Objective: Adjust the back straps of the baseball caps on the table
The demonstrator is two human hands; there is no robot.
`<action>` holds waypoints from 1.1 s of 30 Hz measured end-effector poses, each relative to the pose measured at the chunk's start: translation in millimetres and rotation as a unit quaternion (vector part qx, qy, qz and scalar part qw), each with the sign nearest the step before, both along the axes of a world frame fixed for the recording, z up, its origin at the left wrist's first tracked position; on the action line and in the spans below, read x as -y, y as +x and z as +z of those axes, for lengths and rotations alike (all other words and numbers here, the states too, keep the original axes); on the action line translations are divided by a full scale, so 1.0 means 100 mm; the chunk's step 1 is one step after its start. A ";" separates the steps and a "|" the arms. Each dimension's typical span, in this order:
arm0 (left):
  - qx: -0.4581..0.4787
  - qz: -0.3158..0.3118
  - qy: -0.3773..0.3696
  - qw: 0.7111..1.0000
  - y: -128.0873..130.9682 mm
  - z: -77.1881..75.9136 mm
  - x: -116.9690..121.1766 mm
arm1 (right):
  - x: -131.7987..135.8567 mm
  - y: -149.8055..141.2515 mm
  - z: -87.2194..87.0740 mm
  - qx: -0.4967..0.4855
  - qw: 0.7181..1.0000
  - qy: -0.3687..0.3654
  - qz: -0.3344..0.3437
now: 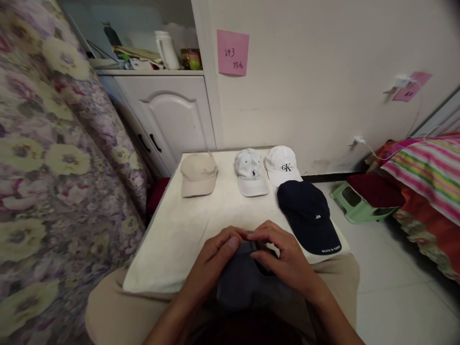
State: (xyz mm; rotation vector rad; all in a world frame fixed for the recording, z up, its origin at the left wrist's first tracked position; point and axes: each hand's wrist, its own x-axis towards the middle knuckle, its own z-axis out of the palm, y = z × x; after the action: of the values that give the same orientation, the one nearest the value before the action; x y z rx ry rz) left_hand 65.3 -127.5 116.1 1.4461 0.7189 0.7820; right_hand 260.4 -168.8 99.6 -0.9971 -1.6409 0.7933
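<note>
A dark grey baseball cap is held over my lap, its back strap and opening facing up. My left hand pinches the strap from the left side, thumb on top. At the right end of the strap, my right hand grips the cap with bent fingers and thumb. Beyond them on the table lie a beige cap, a pale grey-white cap with a small dark emblem, and a white cap marked CK. Nearest my right hand is a navy cap at the table's right edge.
The cream-covered table reaches my knees. A floral curtain hangs at left beside a white cabinet. A green stool with a dark red top stands at right, near a bed with striped bedding.
</note>
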 end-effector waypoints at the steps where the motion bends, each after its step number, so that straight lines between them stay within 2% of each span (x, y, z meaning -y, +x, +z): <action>1: -0.006 -0.005 0.000 1.000 -0.01 0.00 0.00 | 0.00 -0.01 0.00 0.001 1.000 0.001 0.002; 8: 0.012 -0.014 -0.023 1.000 0.04 -0.03 0.01 | 0.00 -0.03 0.00 0.005 1.000 -0.006 0.017; 13: 0.023 0.003 -0.038 0.999 0.09 -0.07 0.02 | 0.00 -0.03 -0.02 -0.002 1.000 -0.007 0.016; 24: 0.031 0.026 -0.101 0.994 0.01 -0.11 0.01 | -0.03 -0.05 -0.07 -0.025 0.998 -0.055 -0.005; 33: 0.020 0.063 -0.097 0.993 0.10 -0.13 0.02 | -0.02 -0.05 -0.05 -0.049 0.995 -0.083 0.011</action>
State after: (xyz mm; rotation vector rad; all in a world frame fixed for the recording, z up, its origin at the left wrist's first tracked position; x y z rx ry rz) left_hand 75.0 -129.5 103.0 1.2165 0.8380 0.8124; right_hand 255.7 -166.3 94.9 -1.0410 -1.5217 0.9913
